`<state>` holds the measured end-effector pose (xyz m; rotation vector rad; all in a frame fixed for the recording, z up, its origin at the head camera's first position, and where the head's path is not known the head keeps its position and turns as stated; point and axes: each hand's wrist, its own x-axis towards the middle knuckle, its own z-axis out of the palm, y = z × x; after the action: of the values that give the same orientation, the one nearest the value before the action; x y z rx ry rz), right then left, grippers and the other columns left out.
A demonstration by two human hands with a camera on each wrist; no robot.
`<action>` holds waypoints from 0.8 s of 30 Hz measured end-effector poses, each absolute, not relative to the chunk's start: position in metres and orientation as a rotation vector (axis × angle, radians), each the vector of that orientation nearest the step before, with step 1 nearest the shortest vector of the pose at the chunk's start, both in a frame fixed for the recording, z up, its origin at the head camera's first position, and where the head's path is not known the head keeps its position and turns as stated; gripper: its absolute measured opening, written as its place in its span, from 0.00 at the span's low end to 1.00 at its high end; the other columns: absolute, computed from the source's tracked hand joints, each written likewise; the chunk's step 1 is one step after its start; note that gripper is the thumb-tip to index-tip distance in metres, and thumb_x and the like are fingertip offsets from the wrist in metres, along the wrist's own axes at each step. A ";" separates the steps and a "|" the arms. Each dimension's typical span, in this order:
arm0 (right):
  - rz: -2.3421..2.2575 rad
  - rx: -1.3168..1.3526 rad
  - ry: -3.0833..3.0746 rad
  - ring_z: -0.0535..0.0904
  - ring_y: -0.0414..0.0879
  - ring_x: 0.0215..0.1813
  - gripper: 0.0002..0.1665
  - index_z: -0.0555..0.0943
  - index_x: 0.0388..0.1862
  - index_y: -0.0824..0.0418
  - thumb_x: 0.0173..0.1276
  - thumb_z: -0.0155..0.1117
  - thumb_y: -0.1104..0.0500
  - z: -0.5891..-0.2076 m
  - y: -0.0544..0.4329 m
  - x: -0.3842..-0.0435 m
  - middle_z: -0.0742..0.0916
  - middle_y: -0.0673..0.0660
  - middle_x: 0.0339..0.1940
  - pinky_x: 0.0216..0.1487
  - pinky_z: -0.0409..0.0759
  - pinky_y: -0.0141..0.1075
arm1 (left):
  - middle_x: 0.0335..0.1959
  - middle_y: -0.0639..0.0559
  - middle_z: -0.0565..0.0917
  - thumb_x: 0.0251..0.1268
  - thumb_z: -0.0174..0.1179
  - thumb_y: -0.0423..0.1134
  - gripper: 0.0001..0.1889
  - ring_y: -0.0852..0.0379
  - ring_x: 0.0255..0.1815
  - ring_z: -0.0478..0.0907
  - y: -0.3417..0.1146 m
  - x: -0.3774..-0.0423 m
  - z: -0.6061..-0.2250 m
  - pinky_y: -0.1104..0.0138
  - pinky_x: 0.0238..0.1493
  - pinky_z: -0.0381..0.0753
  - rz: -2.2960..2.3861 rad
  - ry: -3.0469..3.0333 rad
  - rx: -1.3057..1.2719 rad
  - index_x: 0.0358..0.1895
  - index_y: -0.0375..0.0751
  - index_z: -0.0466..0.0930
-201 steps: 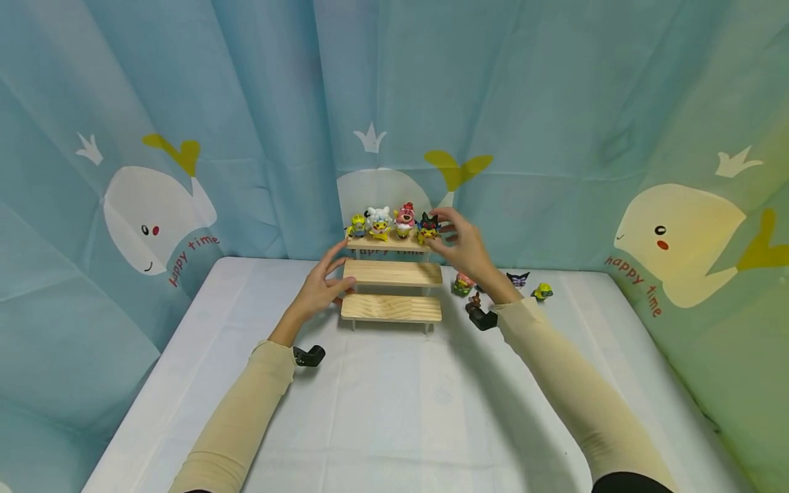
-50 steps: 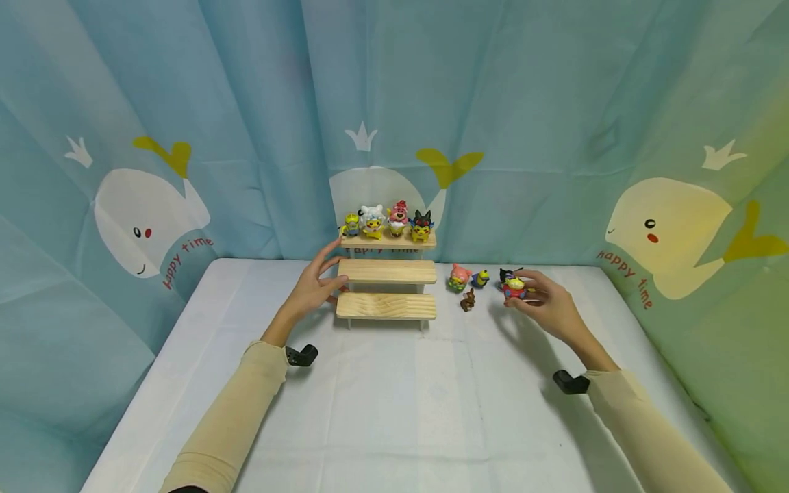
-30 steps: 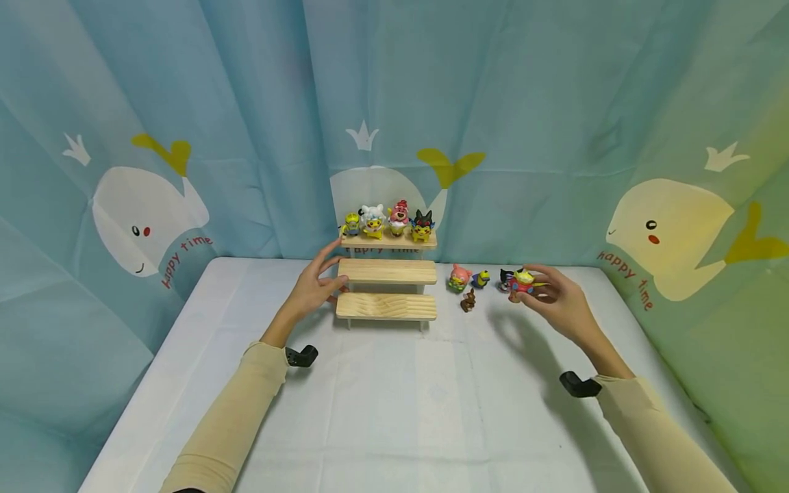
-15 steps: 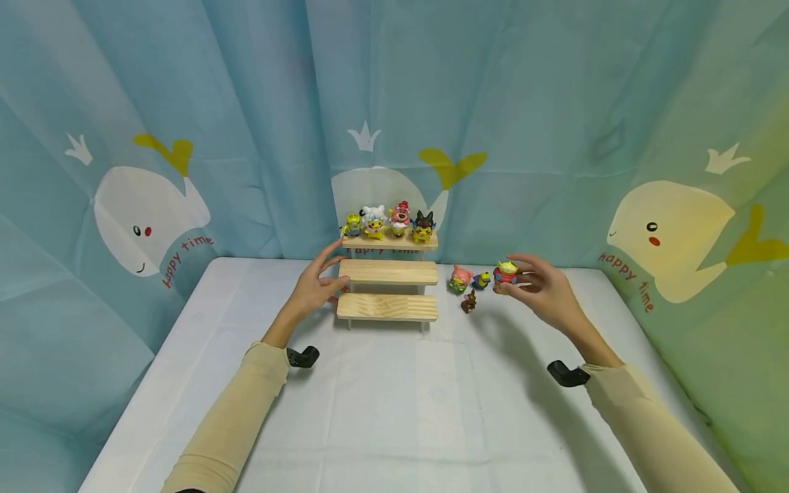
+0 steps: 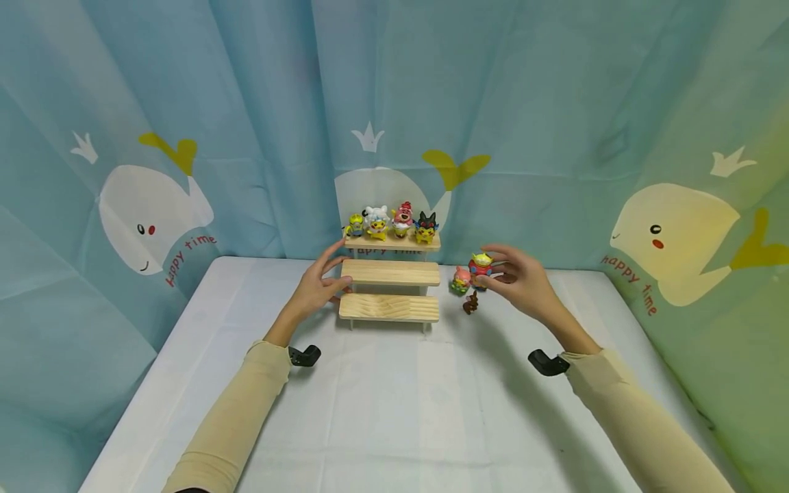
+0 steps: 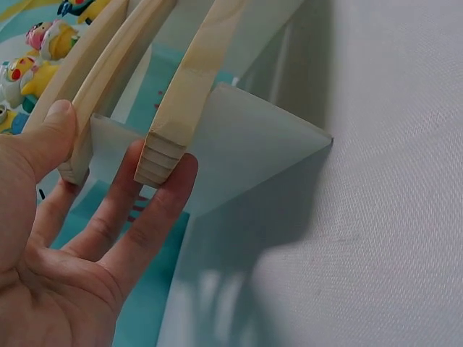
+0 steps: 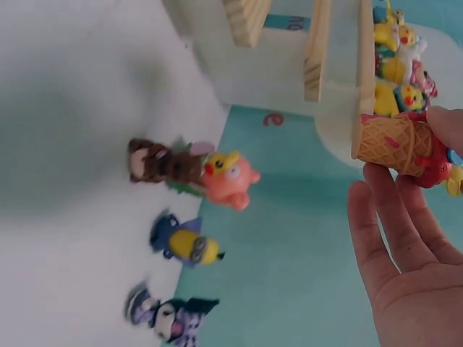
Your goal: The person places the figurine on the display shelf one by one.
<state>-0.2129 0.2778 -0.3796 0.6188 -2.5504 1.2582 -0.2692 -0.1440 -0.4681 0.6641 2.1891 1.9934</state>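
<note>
Right hand (image 5: 520, 282) pinches cone toy (image 5: 481, 266), thumb one side, fingers the other, spread only as wide as the toy; held upright, looks lifted off the table (image 5: 382, 411), just right of the rack (image 5: 391, 272). Grip is round the sides, probably to leave the base bare for standing. Left hand (image 5: 314, 287) has a loose grip on rack's left end, thumb and fingers bent round the board ends, likely to steady it. Four toys (image 5: 377, 222) stand in a row on rack's top tier, facing front, presumably for display. On the table right of rack: pink toy (image 5: 460, 281), with brown rabbit (image 5: 471, 302) in front. Goggled toy (image 7: 187, 242) and black-purple toy (image 7: 173, 318) are farther right of rack, seen only in right wrist view; in head view the right hand and its load hide them. Rabbit covers part of pink toy in that wrist view, all blurry. Cone toy's head is cut off there; its cone mostly hidden in head view. Exact left fingertip contacts unclear.
</note>
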 end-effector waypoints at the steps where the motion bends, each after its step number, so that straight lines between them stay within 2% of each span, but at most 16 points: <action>1: 1.262 0.619 -2.553 0.87 0.48 0.47 0.32 0.78 0.68 0.57 0.66 0.76 0.63 -0.379 0.275 -0.213 0.85 0.63 0.52 0.42 0.85 0.27 | 0.80 0.37 0.60 0.76 0.62 0.35 0.42 0.31 0.45 0.85 -0.144 -0.269 -0.468 0.49 0.32 0.89 1.995 2.187 0.663 0.83 0.68 0.51; 6: 1.269 0.651 -2.560 0.86 0.55 0.49 0.31 0.78 0.68 0.56 0.66 0.76 0.62 -0.375 0.258 -0.217 0.85 0.62 0.53 0.45 0.85 0.30 | 0.80 0.37 0.60 0.76 0.62 0.34 0.42 0.28 0.47 0.84 -0.144 -0.270 -0.470 0.46 0.33 0.88 1.994 2.185 0.664 0.83 0.68 0.51; 14: 1.298 0.730 -2.552 0.86 0.58 0.51 0.33 0.77 0.70 0.59 0.67 0.76 0.62 -0.372 0.223 -0.226 0.84 0.65 0.54 0.49 0.86 0.50 | 0.81 0.36 0.57 0.76 0.61 0.34 0.43 0.25 0.49 0.83 -0.145 -0.271 -0.470 0.43 0.35 0.87 1.991 2.179 0.627 0.84 0.66 0.49; 24: 1.443 0.764 -2.492 0.87 0.59 0.50 0.33 0.78 0.68 0.62 0.65 0.77 0.64 -0.373 0.179 -0.237 0.84 0.65 0.52 0.51 0.87 0.49 | 0.80 0.33 0.57 0.75 0.61 0.31 0.43 0.23 0.49 0.81 -0.144 -0.261 -0.452 0.39 0.37 0.86 1.988 2.145 0.623 0.85 0.57 0.49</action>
<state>-0.2370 0.1793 -0.3734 0.7640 -2.4922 1.4426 -0.2613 -0.1438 -0.4521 0.6228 2.1448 1.9880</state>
